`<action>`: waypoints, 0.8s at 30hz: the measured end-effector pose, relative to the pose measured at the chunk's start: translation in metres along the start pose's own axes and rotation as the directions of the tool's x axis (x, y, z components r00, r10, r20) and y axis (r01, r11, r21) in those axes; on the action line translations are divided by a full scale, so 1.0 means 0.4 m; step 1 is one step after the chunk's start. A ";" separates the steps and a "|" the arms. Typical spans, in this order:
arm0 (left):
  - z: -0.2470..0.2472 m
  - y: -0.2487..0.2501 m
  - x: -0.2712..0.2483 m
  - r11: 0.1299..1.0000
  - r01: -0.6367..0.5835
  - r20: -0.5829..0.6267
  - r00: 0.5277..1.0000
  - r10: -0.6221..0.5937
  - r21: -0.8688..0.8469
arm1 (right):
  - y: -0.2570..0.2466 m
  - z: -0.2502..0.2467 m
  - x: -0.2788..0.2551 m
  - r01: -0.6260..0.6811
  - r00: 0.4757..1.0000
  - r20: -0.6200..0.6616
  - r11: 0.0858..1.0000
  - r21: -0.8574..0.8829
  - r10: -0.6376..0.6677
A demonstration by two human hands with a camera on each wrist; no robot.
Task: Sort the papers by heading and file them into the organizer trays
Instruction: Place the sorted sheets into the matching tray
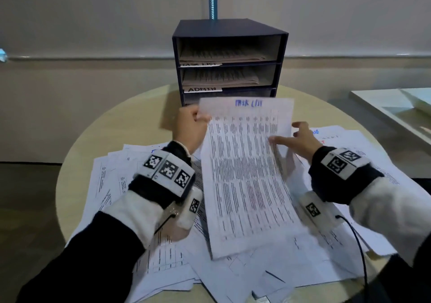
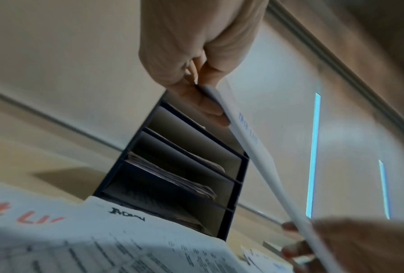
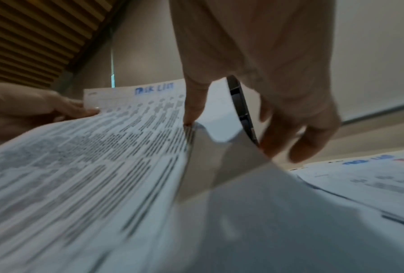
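**One "Task List" sheet held up before the organizer**

Head view: one printed sheet [image 1: 247, 174], headed in blue handwriting, is held above the loose pile of papers [image 1: 163, 263] on the round table [image 1: 77, 160]. Its upper left corner is pinched by the left hand [image 1: 190, 127], thumb on the printed face. At the opposite edge, slightly below that grip, the right hand [image 1: 300, 139] is laid with fingers fairly straight; the thumb is seen on the printed face. Just beyond both grips the dark organizer [image 1: 229, 62] stands, its labelled trays already loaded with papers.

Left wrist view: the sheet is seen edge-on as a thin bowed strip, pinched between thumb and curled fingers [image 2: 210, 109]. The organizer lies past the grip.

Right wrist view: a ripple is raised in the paper beside the thumb tip [image 3: 191, 114]; the other fingers are spread behind the edge.

The sheet is judged light, thin and limp, smooth enough to slip and easily creased. Hold is best taken at two opposite edges near the heading, so the leading edge is kept flat for the tray labelled "Task List".
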State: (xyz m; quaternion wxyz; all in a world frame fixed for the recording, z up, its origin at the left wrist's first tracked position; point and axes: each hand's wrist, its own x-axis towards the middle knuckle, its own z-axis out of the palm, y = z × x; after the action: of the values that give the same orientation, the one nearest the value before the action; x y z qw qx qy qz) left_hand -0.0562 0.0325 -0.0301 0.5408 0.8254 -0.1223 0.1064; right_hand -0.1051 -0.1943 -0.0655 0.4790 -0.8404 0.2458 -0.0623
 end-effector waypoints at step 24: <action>-0.185 -0.180 -0.002 0.737 -0.033 0.464 0.796 -0.389 0.675 | 0.045 0.015 -0.008 -0.078 0.895 0.445 0.985 0.152 0.002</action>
State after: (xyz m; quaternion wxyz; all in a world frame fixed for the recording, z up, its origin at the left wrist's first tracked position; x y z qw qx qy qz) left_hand -0.0372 0.1281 -0.0636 0.1627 0.9603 -0.1513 -0.1686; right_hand -0.1124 -0.1958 -0.0834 0.5919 -0.7843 0.1414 0.1204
